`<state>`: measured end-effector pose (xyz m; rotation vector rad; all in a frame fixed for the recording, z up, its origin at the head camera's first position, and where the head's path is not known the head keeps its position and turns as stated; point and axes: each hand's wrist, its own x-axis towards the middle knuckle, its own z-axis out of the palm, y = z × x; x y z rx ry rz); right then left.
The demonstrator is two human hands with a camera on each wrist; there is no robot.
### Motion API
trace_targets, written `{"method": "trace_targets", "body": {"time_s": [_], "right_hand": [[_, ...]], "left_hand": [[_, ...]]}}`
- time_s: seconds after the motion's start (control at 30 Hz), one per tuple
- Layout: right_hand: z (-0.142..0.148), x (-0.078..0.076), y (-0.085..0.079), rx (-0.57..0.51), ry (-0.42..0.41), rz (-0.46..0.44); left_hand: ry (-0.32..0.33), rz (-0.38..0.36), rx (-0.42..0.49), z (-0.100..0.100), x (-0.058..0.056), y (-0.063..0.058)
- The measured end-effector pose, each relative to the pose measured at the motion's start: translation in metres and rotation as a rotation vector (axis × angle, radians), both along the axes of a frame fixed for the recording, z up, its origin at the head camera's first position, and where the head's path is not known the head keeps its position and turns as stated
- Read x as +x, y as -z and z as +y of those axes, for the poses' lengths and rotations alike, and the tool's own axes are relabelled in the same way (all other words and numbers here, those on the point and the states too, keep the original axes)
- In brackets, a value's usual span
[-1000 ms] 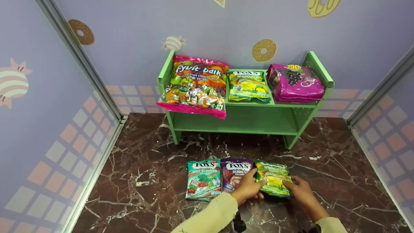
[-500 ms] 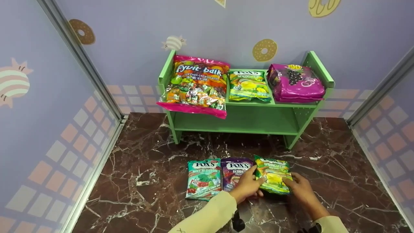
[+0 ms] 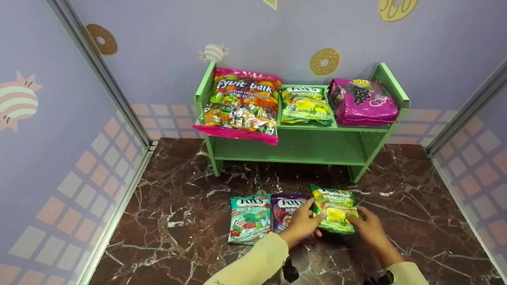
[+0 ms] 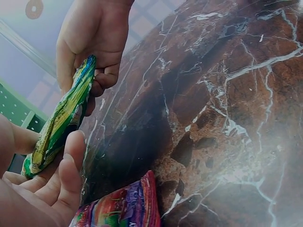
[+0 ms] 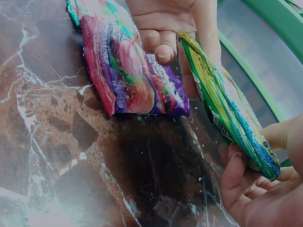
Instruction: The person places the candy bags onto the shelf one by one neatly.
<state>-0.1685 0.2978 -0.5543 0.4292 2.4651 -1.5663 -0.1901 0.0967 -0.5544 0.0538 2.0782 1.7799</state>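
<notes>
Above a brown, white-veined marble surface [image 3: 174, 253], beside a purple plastic "FOX'S" pouch [image 3: 280, 213], a green-and-yellow plastic "SPRING" pouch [image 3: 335, 208] is being held tilted. Its sides are being gripped by the left hand [image 3: 303, 223] and the right hand [image 3: 370, 227], thumbs [image 3: 319, 217] on its front.

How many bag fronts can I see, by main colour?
Green-and-yellow rectangular plastic bags: 2
Teal rectangular plastic bag: 1
Dark purple rectangular plastic bag: 1
Magenta bulky plastic bag: 1
Multicoloured, pink-edged plastic bag: 1
Total: 6
</notes>
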Motion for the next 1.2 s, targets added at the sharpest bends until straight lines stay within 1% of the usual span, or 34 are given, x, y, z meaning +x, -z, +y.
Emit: {"method": "trace_targets", "body": {"time_s": [0.1, 0.2, 0.37, 0.47, 0.63, 0.93, 1.2], "right_hand": [[-0.001, -0.001, -0.002, -0.016, 0.003, 0.005], [-0.003, -0.001, -0.005, -0.052, 0.015, 0.008], [-0.005, -0.003, -0.009, -0.079, 0.026, 0.03], [-0.006, -0.004, -0.011, -0.109, 0.032, 0.051], [-0.008, -0.005, -0.015, -0.147, 0.034, 0.083], [-0.011, -0.01, -0.022, -0.108, 0.014, 0.105], [-0.014, -0.012, -0.026, -0.133, 0.027, 0.122]], "left_hand": [[0.011, 0.014, 0.009, -0.001, -0.001, -0.003], [0.009, 0.016, 0.018, -0.003, -0.003, -0.005], [0.012, 0.02, 0.023, -0.005, -0.005, -0.009], [0.015, 0.032, 0.019, -0.006, -0.006, -0.011], [0.013, 0.073, -0.006, -0.008, -0.008, -0.014], [0.001, 0.103, -0.011, -0.01, -0.012, -0.02], [0.013, 0.133, -0.016, -0.012, -0.016, -0.023]]}}
